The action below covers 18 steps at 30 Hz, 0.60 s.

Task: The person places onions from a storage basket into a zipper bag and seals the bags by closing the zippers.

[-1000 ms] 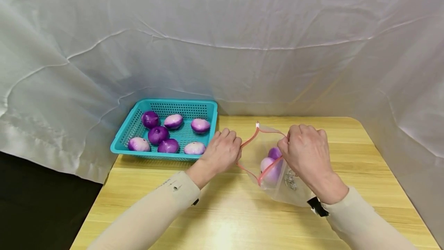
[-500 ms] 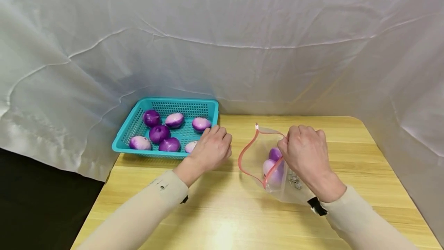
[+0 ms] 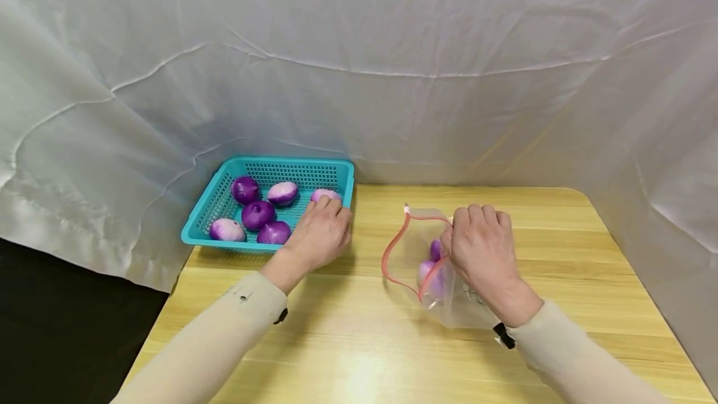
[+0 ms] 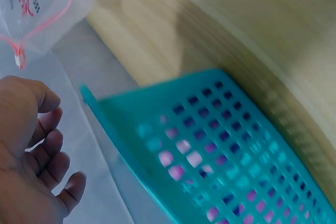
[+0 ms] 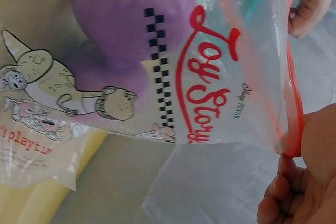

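My right hand (image 3: 483,257) pinches the red-edged mouth of a see-through zip bag (image 3: 457,313). In the right wrist view the thumb and fingers grip the bag's red edge, and the bag carries printed cartoon figures. Two purple onions (image 3: 430,279) show inside; the bag's mouth gapes toward the left. Over the near right corner of a turquoise basket (image 3: 191,235) is my left hand (image 3: 318,232), its fingers loosely bent with nothing between them in the left wrist view. Under that hand a pale purple onion (image 3: 325,194) is partly covered.
Several more purple and whitish onions (image 3: 258,215) lie in the basket, which stands at the back left of the wooden table (image 3: 348,341). A grey-white cloth (image 3: 392,111) hangs behind the table and along its sides. Dark floor (image 3: 56,329) shows at lower left.
My left hand has let go of the bag's left edge and moved left over the basket. My right hand keeps its grip and has shifted slightly left with the bag.
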Motion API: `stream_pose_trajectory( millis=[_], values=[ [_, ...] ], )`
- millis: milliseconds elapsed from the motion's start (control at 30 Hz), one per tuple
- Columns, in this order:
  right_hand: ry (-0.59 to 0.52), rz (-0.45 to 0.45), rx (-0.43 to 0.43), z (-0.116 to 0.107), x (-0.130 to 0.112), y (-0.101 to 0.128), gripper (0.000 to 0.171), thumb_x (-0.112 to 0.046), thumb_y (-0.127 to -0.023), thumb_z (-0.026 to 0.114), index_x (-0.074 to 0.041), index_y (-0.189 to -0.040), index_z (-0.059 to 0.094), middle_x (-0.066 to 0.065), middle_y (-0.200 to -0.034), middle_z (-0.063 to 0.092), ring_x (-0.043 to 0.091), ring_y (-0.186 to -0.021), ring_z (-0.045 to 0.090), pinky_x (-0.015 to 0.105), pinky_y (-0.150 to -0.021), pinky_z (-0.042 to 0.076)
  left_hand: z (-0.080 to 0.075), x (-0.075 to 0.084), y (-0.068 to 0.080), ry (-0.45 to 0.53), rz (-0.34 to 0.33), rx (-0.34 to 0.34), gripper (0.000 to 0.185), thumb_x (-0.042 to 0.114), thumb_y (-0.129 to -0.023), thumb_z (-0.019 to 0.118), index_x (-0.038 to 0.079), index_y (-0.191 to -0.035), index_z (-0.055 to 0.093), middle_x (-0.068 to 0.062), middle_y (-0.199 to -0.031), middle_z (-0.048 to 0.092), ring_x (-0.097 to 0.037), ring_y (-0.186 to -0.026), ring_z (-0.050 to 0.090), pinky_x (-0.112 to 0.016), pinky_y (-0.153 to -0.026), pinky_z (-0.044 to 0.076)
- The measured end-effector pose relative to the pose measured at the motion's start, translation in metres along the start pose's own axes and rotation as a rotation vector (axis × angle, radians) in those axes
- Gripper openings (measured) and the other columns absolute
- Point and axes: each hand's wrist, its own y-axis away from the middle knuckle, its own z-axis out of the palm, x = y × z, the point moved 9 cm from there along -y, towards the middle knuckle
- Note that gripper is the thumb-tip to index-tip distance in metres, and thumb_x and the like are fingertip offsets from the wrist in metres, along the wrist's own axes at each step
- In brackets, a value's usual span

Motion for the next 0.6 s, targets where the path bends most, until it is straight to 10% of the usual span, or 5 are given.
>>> stream_pose_trajectory(
  millis=[300, 600],
  values=[
    [-0.001, 0.025, -0.027, 0.007, 0.003, 0.005, 0.027, -0.019, -0.093, 0.039, -0.012, -0.070, 0.028, 0.001, -0.066, 0.022, 0.026, -0.058, 0.028, 0.045, -0.058, 0.034, -0.013, -0.052, 0.013, -0.013, -0.046, 0.011, 0.013, 0.014, -0.091, 0.067, 0.003, -0.087, 0.060, -0.013, -0.089, 0.058, -0.035, -0.089, 0.054, -0.047, -0.077, 0.048],
    [-0.015, 0.038, -0.045, 0.007, 0.003, 0.005, 0.028, -0.019, -0.094, 0.039, -0.013, -0.069, 0.027, 0.000, -0.066, 0.021, 0.025, -0.058, 0.027, 0.043, -0.059, 0.031, -0.020, -0.091, 0.029, -0.067, -0.044, -0.167, 0.014, 0.016, -0.096, 0.065, 0.004, -0.100, 0.060, -0.011, -0.096, 0.056, -0.033, -0.094, 0.048, -0.044, -0.081, 0.044]
  ],
)
